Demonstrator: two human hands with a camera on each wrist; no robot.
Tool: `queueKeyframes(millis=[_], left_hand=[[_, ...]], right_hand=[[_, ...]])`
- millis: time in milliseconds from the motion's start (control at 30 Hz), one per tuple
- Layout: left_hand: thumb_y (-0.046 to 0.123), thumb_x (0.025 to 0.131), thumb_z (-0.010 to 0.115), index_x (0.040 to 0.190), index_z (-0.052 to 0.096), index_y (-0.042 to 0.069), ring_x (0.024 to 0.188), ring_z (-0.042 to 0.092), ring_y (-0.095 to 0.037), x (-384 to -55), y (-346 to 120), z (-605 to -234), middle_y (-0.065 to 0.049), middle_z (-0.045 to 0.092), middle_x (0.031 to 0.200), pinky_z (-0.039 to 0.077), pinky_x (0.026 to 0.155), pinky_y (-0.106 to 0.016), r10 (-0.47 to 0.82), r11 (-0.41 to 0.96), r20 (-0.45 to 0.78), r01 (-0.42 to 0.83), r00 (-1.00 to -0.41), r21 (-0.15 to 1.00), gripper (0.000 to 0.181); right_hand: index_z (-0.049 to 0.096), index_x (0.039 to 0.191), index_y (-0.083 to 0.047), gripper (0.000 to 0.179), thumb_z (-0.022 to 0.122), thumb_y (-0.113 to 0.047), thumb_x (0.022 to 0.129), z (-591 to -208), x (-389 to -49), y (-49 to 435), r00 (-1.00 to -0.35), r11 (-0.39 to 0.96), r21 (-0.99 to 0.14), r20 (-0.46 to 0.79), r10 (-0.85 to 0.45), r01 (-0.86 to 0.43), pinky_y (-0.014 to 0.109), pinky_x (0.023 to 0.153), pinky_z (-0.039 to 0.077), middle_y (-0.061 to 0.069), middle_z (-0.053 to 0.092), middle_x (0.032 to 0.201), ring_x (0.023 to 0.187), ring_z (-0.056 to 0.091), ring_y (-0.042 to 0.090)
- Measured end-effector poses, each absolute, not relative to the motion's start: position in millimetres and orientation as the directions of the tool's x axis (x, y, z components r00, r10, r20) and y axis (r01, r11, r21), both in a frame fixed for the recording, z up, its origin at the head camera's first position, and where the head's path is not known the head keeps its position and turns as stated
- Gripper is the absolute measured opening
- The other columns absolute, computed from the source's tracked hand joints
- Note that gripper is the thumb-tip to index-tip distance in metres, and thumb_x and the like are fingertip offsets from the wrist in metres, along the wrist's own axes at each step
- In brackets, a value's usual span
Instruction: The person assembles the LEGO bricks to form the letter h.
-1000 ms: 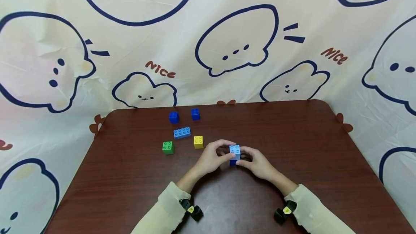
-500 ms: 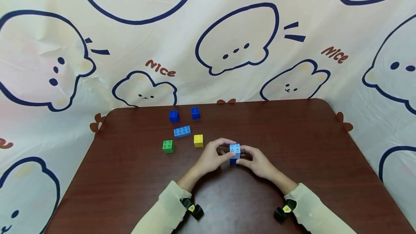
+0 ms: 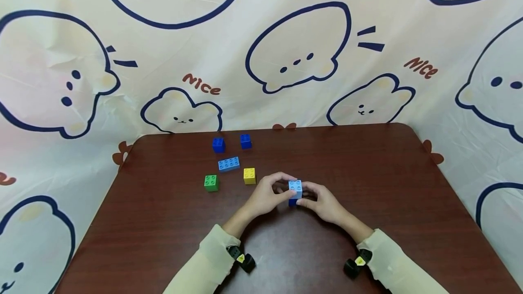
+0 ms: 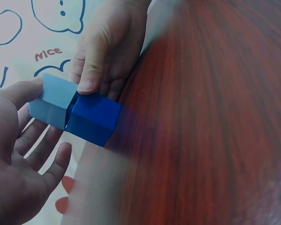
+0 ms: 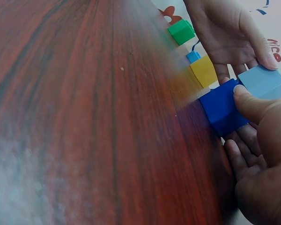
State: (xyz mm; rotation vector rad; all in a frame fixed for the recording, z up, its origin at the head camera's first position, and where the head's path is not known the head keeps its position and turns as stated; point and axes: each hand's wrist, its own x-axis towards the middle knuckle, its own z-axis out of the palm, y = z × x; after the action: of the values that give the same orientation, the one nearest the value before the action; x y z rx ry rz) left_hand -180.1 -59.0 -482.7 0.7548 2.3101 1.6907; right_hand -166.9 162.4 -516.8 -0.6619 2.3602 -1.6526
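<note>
A light blue toy brick (image 3: 295, 188) sits on top of a dark blue brick (image 3: 293, 202), and a narrow dark seam shows between them in the left wrist view. My left hand (image 3: 266, 198) pinches the light blue brick (image 4: 54, 101), its thumb on the near face and fingers behind. From the right, my right hand (image 3: 323, 203) grips the dark blue brick (image 5: 223, 107) below, with the thumb pressed on its side near the seam. The stack stands upright at the table's middle. Fingers on its far side are partly hidden.
Left of the hands, on the brown table (image 3: 163, 221), lie a yellow brick (image 3: 249, 176), a green brick (image 3: 211, 183) and a longer blue brick (image 3: 229, 164). Two dark blue bricks, one left (image 3: 218, 145) and one right (image 3: 245, 141), stand near the back edge. A printed curtain (image 3: 286, 112) hangs behind.
</note>
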Motion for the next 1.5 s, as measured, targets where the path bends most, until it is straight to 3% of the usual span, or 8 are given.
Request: queueKeyframes(millis=[433, 733, 1100, 1300, 1500], left_hand=[[0.011, 0.095, 0.074, 0.119, 0.069, 0.008, 0.092, 0.065, -0.023, -180.7, -58.0, -483.4, -0.007, 0.07, 0.113, 0.056, 0.076, -0.032, 0.497, 0.212, 0.169, 0.308, -0.851, 0.927, 0.024], [0.009, 0.095, 0.073, 0.119, 0.068, 0.004, 0.094, 0.064, -0.025, -179.7, -56.8, -480.1, -0.011, 0.069, 0.114, 0.056, 0.076, -0.035, 0.504, 0.19, 0.175, 0.306, -0.846, 0.933, 0.025], [0.005, 0.094, 0.073, 0.118, 0.068, 0.003, 0.091, 0.063, -0.027, -178.8, -56.4, -486.2, -0.013, 0.068, 0.114, 0.055, 0.075, -0.033, 0.499, 0.183, 0.172, 0.298, -0.849, 0.937, 0.024], [-0.001, 0.093, 0.071, 0.119, 0.064, -0.007, 0.087, 0.062, -0.038, -176.4, -54.6, -485.4, -0.023, 0.066, 0.115, 0.055, 0.074, -0.038, 0.509, 0.171, 0.164, 0.286, -0.845, 0.943, 0.027], [0.003, 0.093, 0.073, 0.119, 0.067, -0.001, 0.088, 0.062, -0.033, -176.7, -55.2, -487.1, -0.018, 0.068, 0.115, 0.054, 0.072, -0.034, 0.492, 0.166, 0.166, 0.279, -0.855, 0.946, 0.027]], right_hand=[[0.062, 0.131, 0.001, 0.041, 0.074, -0.01, 0.093, -519.7, -168.8, 162.9, -0.885, 0.298, -0.92, 0.097, -0.455, -0.253, 0.031, 0.093, 0.054, 0.012, 0.069, 0.122, 0.111, 0.067, 0.025], [0.061, 0.133, 0.0, 0.043, 0.074, -0.011, 0.093, -522.4, -167.8, 163.9, -0.888, 0.321, -0.91, 0.096, -0.45, -0.261, 0.041, 0.096, 0.054, 0.012, 0.068, 0.124, 0.113, 0.066, 0.025], [0.063, 0.131, -0.004, 0.043, 0.077, -0.012, 0.092, -524.5, -167.6, 163.3, -0.886, 0.321, -0.906, 0.111, -0.451, -0.276, 0.034, 0.095, 0.054, 0.008, 0.07, 0.123, 0.112, 0.067, 0.021], [0.063, 0.132, -0.002, 0.043, 0.076, -0.01, 0.092, -524.6, -166.9, 163.2, -0.882, 0.313, -0.907, 0.117, -0.455, -0.282, 0.038, 0.096, 0.054, 0.01, 0.069, 0.123, 0.113, 0.067, 0.024], [0.061, 0.133, 0.003, 0.042, 0.073, -0.004, 0.093, -522.0, -165.7, 162.0, -0.883, 0.331, -0.9, 0.111, -0.456, -0.283, 0.043, 0.096, 0.053, 0.016, 0.068, 0.125, 0.115, 0.066, 0.031]])
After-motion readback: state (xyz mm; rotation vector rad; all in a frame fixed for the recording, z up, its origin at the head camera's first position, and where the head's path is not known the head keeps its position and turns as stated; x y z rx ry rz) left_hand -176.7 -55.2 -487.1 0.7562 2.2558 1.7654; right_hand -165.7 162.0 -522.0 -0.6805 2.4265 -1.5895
